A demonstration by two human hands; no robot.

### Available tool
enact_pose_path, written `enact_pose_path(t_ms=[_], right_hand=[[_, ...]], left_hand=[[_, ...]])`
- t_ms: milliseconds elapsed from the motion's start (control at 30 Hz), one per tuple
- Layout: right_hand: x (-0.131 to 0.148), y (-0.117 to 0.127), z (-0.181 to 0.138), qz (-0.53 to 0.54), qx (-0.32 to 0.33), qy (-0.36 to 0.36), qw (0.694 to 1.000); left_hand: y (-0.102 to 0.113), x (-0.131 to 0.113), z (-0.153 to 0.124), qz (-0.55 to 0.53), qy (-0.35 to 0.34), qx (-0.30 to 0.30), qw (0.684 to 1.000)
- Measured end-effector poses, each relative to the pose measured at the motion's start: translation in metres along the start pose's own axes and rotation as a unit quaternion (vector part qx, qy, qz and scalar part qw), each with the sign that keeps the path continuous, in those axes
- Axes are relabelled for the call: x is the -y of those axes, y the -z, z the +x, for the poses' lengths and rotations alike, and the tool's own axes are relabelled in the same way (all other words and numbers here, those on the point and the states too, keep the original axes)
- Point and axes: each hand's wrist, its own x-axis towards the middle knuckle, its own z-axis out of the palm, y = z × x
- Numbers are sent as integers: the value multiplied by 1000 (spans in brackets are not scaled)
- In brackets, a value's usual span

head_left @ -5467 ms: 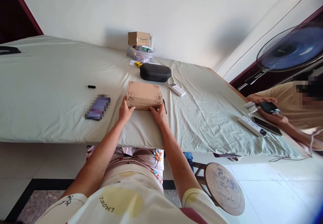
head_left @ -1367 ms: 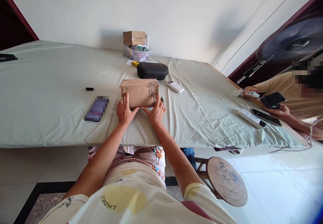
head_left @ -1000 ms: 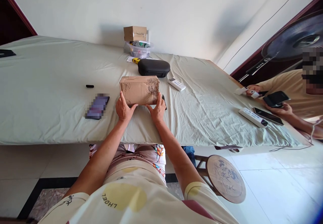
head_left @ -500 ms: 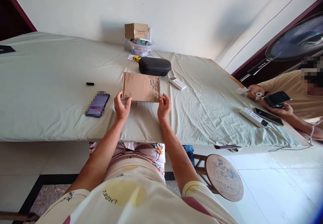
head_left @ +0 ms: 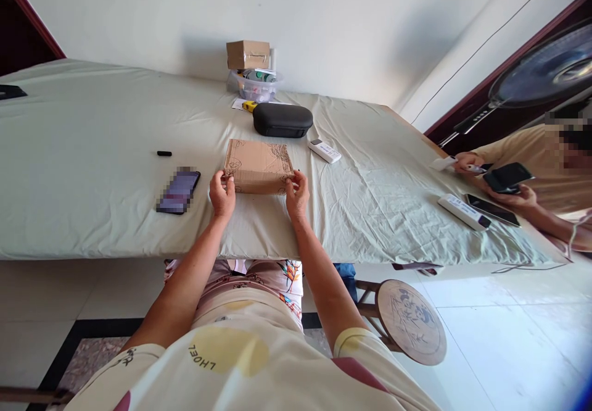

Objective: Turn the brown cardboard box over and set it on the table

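Note:
A brown cardboard box (head_left: 259, 167) with dark scribbled lines on its corners is between my hands, its top and near side facing me. My left hand (head_left: 222, 194) grips the near left corner, thumb at the front. On the near right corner, my right hand (head_left: 297, 194) holds the box the same way. Behind it lies a black hard case (head_left: 283, 120), with a white device (head_left: 324, 151) to the right. A phone (head_left: 179, 191) with a blurred screen rests left of my left hand, and a small black stick-like piece (head_left: 164, 153) lies beyond the phone.
A plastic tub (head_left: 253, 86) with a small carton (head_left: 248, 54) on top stands by the wall, near a yellow tape measure (head_left: 250, 106). At right, another person's hands hold a dark device (head_left: 509, 178). A round stool (head_left: 411, 321) stands below the table edge.
The box has tilted, so its near side now shows below the top face. Both my hands have stayed on its near corners, shifting slightly.

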Motion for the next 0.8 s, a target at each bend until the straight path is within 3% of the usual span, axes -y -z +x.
enact_pose_path(t_ms=[467, 800], right_hand=[[-16, -5, 3, -44, 38, -34, 998], [-25, -5, 0, -150, 126, -24, 980]], left_hand=[[1, 1, -2, 63, 4, 15, 998], [2, 6, -2, 107, 24, 51, 993]])
